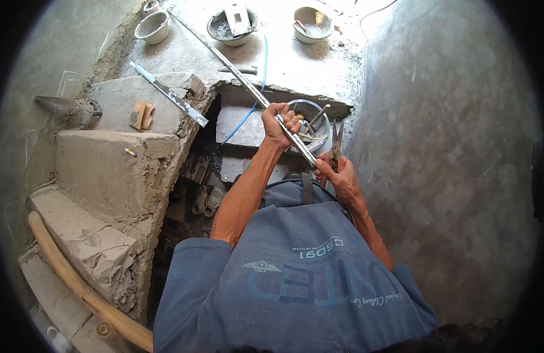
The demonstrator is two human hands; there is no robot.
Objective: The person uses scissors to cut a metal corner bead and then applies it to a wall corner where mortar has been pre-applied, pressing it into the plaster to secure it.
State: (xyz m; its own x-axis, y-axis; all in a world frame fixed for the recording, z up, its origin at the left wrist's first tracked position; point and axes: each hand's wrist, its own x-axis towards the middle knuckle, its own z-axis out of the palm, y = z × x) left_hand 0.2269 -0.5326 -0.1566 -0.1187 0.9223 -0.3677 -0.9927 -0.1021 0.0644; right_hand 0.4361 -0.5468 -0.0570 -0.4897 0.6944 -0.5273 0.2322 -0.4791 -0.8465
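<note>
A long, thin metal strip (pixel 225 62) runs slantwise from the far left down to my body. My left hand (pixel 278 126) is closed round it, a short way above its near end. In my right hand (pixel 341 176) is a pair of tin snips (pixel 336 144), blades pointing up and away from me. The fingertips of that hand also touch or pinch the strip's near end; the exact grip is partly hidden. Just beyond both hands stands a round bucket (pixel 325 126) with tools inside, partly covered by the strip and my left hand.
Rough concrete steps (pixel 107 159) descend at left, beside a dark gap with shoes (pixel 213 202) below. A bamboo pole (pixel 78 285) curves along the lower left. A flat metal bar (pixel 169 94), a blue cable (pixel 242 122) and basins (pixel 313 35) lie ahead. A grey wall (pixel 443 147) stands right.
</note>
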